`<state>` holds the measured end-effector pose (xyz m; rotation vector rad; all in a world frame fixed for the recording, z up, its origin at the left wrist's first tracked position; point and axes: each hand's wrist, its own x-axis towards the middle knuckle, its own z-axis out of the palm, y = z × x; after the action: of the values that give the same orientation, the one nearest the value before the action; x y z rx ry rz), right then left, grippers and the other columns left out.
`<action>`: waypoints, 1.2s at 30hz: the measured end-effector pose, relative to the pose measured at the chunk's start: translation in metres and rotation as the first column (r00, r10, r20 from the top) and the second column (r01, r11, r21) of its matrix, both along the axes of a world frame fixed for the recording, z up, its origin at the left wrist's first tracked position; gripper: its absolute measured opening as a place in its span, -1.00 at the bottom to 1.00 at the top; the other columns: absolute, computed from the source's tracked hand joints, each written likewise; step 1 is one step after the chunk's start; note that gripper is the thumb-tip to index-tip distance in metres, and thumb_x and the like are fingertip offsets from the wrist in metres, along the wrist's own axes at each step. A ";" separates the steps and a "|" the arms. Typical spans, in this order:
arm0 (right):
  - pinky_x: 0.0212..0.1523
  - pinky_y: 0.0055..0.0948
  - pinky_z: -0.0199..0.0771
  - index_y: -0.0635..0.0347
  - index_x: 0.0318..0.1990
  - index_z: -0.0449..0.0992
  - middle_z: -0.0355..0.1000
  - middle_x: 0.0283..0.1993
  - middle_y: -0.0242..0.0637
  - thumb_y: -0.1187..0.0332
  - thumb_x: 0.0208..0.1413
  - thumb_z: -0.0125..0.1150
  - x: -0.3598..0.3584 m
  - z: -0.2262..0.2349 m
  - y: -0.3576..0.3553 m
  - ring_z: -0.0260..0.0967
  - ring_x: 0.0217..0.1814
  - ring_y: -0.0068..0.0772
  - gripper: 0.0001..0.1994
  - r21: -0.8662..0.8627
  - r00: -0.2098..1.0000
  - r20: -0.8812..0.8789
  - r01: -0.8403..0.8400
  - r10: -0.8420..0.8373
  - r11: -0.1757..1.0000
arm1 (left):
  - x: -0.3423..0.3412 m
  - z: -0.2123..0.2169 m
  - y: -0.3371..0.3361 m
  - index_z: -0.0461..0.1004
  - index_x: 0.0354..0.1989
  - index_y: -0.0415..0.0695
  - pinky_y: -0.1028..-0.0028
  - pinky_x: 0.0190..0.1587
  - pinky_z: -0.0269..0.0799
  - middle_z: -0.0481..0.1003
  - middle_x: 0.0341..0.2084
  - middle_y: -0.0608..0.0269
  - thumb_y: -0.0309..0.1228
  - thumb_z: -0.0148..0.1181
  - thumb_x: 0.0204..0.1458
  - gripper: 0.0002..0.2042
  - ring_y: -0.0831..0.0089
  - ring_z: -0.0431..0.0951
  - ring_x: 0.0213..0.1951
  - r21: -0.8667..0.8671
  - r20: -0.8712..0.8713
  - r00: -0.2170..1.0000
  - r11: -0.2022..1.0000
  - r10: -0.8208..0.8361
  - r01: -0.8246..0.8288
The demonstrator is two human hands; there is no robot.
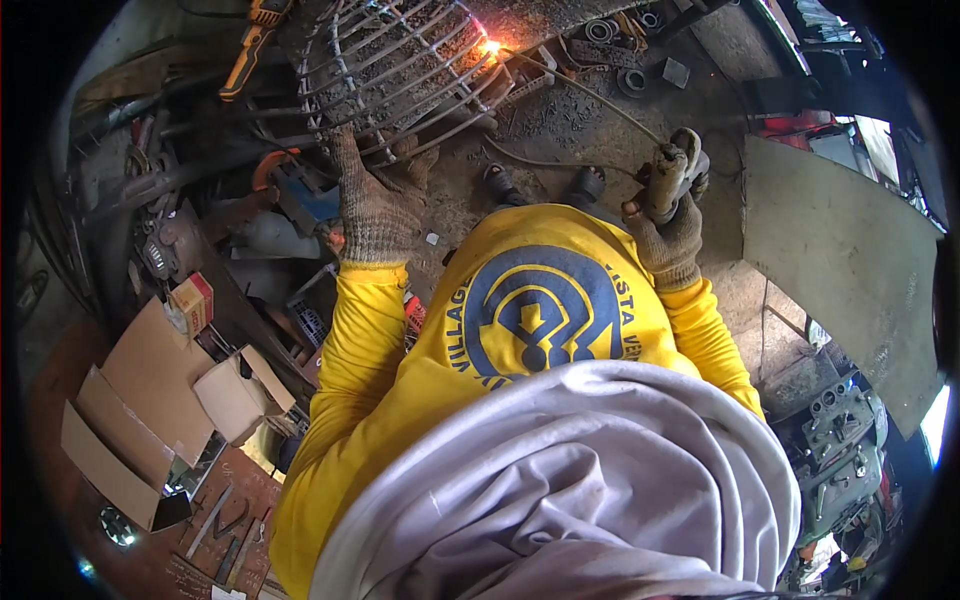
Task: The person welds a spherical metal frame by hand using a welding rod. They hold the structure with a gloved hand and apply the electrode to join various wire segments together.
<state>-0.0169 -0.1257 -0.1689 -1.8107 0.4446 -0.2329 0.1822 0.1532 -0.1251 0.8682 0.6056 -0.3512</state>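
Note:
A curved basket-like frame of welded metal rods stands at the top, left of the middle. My left hand, in a grey knit glove, is closed on the frame's near edge; some fingers are hidden among the bars. My right hand, gloved too, grips a welding electrode holder. From its jaws a long thin welding rod runs up and left to the frame's right side. A bright orange glow burns where the rod's tip meets the bars, and its glare hides the joint.
A yellow-and-black power tool lies at upper left. Cardboard boxes and hand tools are at lower left. Metal rings and scraps lie at upper right. A large flat sheet and a machine stand at right.

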 end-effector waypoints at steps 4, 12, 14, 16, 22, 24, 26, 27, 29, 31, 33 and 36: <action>-0.19 -0.55 0.44 0.35 0.05 0.43 0.51 -0.32 -0.33 0.46 -0.01 0.29 0.005 0.004 0.001 0.45 -0.32 -0.53 -0.58 -0.079 0.999 0.045 0.001 0.003 0.997 | 0.000 0.000 0.001 0.44 -0.22 0.03 0.09 -0.22 0.60 0.51 -0.30 0.26 0.09 0.19 0.07 -0.62 0.24 0.55 -0.21 -0.012 0.002 1.000 1.000 -0.017 0.017; -0.19 -0.48 0.43 0.32 -0.18 0.50 0.49 -0.46 -0.34 0.47 0.00 0.30 0.007 -0.006 -0.003 0.44 -0.40 -0.50 -0.78 -0.206 0.992 0.102 -0.058 0.080 0.977 | 0.004 -0.021 0.022 0.47 -0.20 0.01 -0.06 -0.12 0.56 0.55 -0.33 0.15 0.01 0.18 0.11 -0.66 0.20 0.59 -0.22 -0.179 0.019 0.994 0.978 -0.106 0.108; -0.20 -0.40 0.46 0.24 0.02 0.43 0.52 -0.31 -0.27 0.39 -0.03 0.34 0.009 -0.004 -0.005 0.48 -0.34 -0.37 -0.58 -0.316 0.984 0.138 -0.063 0.112 0.947 | 0.004 -0.019 0.023 0.47 -0.19 0.01 -0.06 -0.12 0.58 0.56 -0.30 0.20 -0.02 0.19 0.11 -0.68 0.16 0.60 -0.19 -0.090 -0.084 0.990 0.991 -0.110 0.102; -0.19 -0.36 0.49 0.13 0.20 0.33 0.51 -0.19 -0.22 0.35 -0.04 0.35 0.014 -0.011 -0.007 0.52 -0.26 -0.26 -0.41 -0.619 0.981 0.116 -0.053 0.158 0.783 | 0.003 -0.025 0.024 0.47 -0.16 -0.04 -0.07 -0.15 0.57 0.56 -0.27 0.16 0.05 0.11 0.13 -0.61 0.14 0.59 -0.22 -0.208 -0.010 0.995 0.974 -0.096 0.092; -0.10 -0.44 0.46 0.38 0.16 0.35 0.48 -0.11 -0.16 0.43 0.02 0.22 0.011 0.003 -0.004 0.46 -0.14 -0.39 -0.50 -0.221 0.978 0.210 0.037 0.011 0.975 | -0.003 -0.028 0.017 0.47 -0.11 -0.05 -0.09 -0.15 0.56 0.54 -0.24 0.18 0.05 0.15 0.08 -0.58 0.15 0.54 -0.18 -0.194 0.168 0.985 0.978 -0.043 0.076; -0.12 -0.46 0.46 0.40 0.12 0.36 0.49 -0.20 -0.23 0.42 0.00 0.24 0.012 0.003 -0.001 0.46 -0.21 -0.42 -0.51 -0.123 0.982 0.186 0.065 -0.041 0.990 | -0.009 -0.023 0.012 0.47 -0.10 -0.02 -0.08 -0.09 0.56 0.53 -0.23 0.20 -0.02 0.25 0.04 -0.61 0.14 0.55 -0.07 -0.222 0.273 0.962 0.971 -0.029 0.092; -0.14 -0.48 0.46 0.39 0.10 0.37 0.50 -0.27 -0.29 0.42 -0.01 0.26 0.007 0.000 -0.001 0.46 -0.28 -0.45 -0.52 -0.165 0.989 0.147 0.045 -0.021 0.985 | -0.008 -0.021 0.016 0.47 -0.14 -0.02 -0.03 -0.11 0.58 0.53 -0.24 0.24 0.00 0.23 0.07 -0.63 0.18 0.56 -0.11 -0.193 0.256 0.965 0.975 -0.056 0.108; -0.15 -0.49 0.46 0.38 0.09 0.38 0.51 -0.30 -0.32 0.43 -0.01 0.26 0.001 -0.007 -0.004 0.46 -0.30 -0.47 -0.52 -0.251 0.994 0.112 0.009 0.020 0.968 | -0.007 -0.019 0.017 0.46 -0.15 -0.02 0.00 -0.11 0.59 0.52 -0.25 0.25 0.02 0.21 0.07 -0.62 0.20 0.56 -0.13 -0.213 0.213 0.975 0.971 -0.064 0.110; -0.17 -0.51 0.46 0.37 0.08 0.39 0.51 -0.33 -0.34 0.43 -0.02 0.27 0.000 -0.008 -0.004 0.46 -0.33 -0.49 -0.54 -0.250 0.998 0.055 -0.021 0.036 0.968 | -0.001 -0.017 0.015 0.45 -0.16 -0.01 0.05 -0.13 0.60 0.52 -0.27 0.27 0.05 0.19 0.08 -0.61 0.25 0.56 -0.17 -0.253 0.112 0.990 0.961 -0.084 0.110; -0.18 -0.53 0.45 0.35 0.07 0.40 0.51 -0.33 -0.34 0.44 -0.02 0.28 0.002 -0.002 -0.004 0.46 -0.32 -0.51 -0.55 -0.078 1.000 0.030 0.003 -0.001 0.997 | -0.001 -0.011 0.011 0.45 -0.15 -0.01 0.09 -0.13 0.60 0.51 -0.26 0.27 0.05 0.17 0.10 -0.61 0.28 0.56 -0.21 -0.178 0.095 0.991 0.978 -0.091 0.107; -0.19 -0.54 0.45 0.34 0.06 0.41 0.51 -0.34 -0.34 0.43 -0.02 0.29 0.005 0.004 -0.001 0.46 -0.33 -0.51 -0.56 -0.005 1.000 0.014 0.011 -0.011 1.000 | -0.002 -0.005 0.005 0.45 -0.15 -0.02 0.12 -0.14 0.60 0.51 -0.26 0.27 0.05 0.15 0.11 -0.61 0.29 0.56 -0.23 -0.123 0.084 0.993 0.988 -0.088 0.098; -0.18 -0.53 0.45 0.34 0.04 0.42 0.52 -0.34 -0.33 0.41 -0.02 0.30 0.005 0.005 0.000 0.46 -0.33 -0.51 -0.57 0.015 1.000 0.012 0.017 -0.017 1.000 | -0.003 0.004 0.000 0.45 -0.15 -0.02 0.16 -0.15 0.61 0.52 -0.26 0.26 0.04 0.15 0.12 -0.62 0.30 0.56 -0.25 -0.099 0.071 0.995 0.992 -0.075 0.082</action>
<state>-0.0118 -0.1254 -0.1638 -1.7907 0.4517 -0.2515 0.1796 0.1535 -0.1209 0.8044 0.4880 -0.4184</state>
